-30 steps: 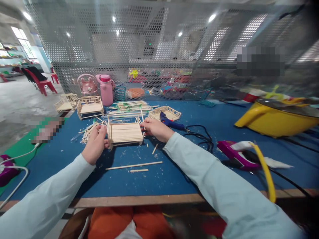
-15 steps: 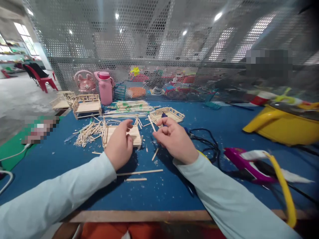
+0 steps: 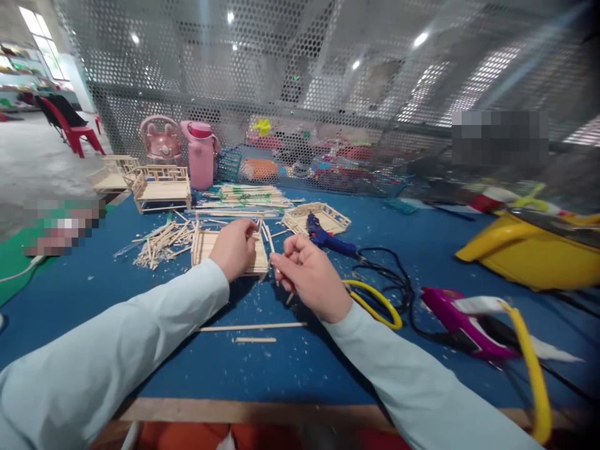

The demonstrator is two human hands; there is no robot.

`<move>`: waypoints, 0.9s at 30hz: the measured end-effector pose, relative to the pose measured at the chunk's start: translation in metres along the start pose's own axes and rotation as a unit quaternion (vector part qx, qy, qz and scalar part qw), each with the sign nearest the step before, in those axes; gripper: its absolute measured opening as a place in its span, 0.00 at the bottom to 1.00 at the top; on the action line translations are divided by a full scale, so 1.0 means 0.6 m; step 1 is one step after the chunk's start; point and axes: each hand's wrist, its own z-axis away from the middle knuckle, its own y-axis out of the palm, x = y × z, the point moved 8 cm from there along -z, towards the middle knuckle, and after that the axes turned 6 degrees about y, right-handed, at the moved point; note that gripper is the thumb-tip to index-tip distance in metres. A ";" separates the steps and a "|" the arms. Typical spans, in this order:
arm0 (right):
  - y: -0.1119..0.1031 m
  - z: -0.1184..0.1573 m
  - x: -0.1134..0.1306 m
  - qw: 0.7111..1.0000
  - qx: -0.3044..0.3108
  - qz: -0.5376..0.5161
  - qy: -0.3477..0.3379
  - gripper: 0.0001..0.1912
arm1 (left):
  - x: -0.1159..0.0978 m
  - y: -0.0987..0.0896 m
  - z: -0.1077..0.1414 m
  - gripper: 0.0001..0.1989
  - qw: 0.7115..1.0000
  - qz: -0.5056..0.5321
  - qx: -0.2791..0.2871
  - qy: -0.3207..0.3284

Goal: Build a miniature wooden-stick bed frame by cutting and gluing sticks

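A miniature wooden bench (image 3: 206, 244), built of thin sticks, stands on the blue tabletop in front of me. My left hand (image 3: 235, 250) reaches over it, fingers closed at its back right corner post and hiding part of the seat. Pinched between thumb and fingers of my right hand (image 3: 312, 275) is a thin wooden stick (image 3: 270, 240), tilted upright close to the bench's right side. Behind my right hand lies a blue glue gun (image 3: 330, 239), its nozzle end resting by another stick frame (image 3: 300, 215).
Cut sticks (image 3: 164, 244) are heaped at left, bundled sticks (image 3: 248, 195) behind. Two loose sticks (image 3: 253, 327) lie in front. Finished benches (image 3: 162, 190) and a pink bottle (image 3: 201, 156) stand back left. Black cable (image 3: 398, 281), a purple tool (image 3: 469, 322) and a yellow container (image 3: 539, 250) occupy the right.
My left hand has moved to the bench's back right corner, its fingers closing. My right hand has brought the stick left and down beside the bench, uncovering the glue gun.
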 end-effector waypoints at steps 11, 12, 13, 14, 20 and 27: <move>0.000 -0.017 -0.016 0.998 0.019 -0.058 0.017 0.18 | 0.017 0.004 -0.003 0.16 0.998 0.044 0.003 -0.043; 0.000 -0.017 -0.016 0.998 0.016 -0.060 0.019 0.18 | 0.015 0.005 -0.006 0.16 0.999 0.033 0.007 -0.040; 0.000 -0.017 -0.016 0.998 0.011 -0.061 0.020 0.18 | 0.013 0.007 -0.010 0.17 0.999 0.020 0.010 -0.035; -0.002 -0.017 -0.016 0.998 0.004 -0.061 0.020 0.18 | 0.011 0.009 -0.014 0.18 0.999 0.010 0.014 -0.030; -0.004 -0.019 -0.016 0.998 -0.011 -0.058 0.018 0.18 | -0.004 0.017 -0.033 0.16 0.999 0.016 0.029 -0.009; 0.000 -0.023 -0.018 0.998 -0.003 -0.059 0.011 0.17 | 0.008 0.030 -0.045 0.15 0.994 0.093 0.044 -0.026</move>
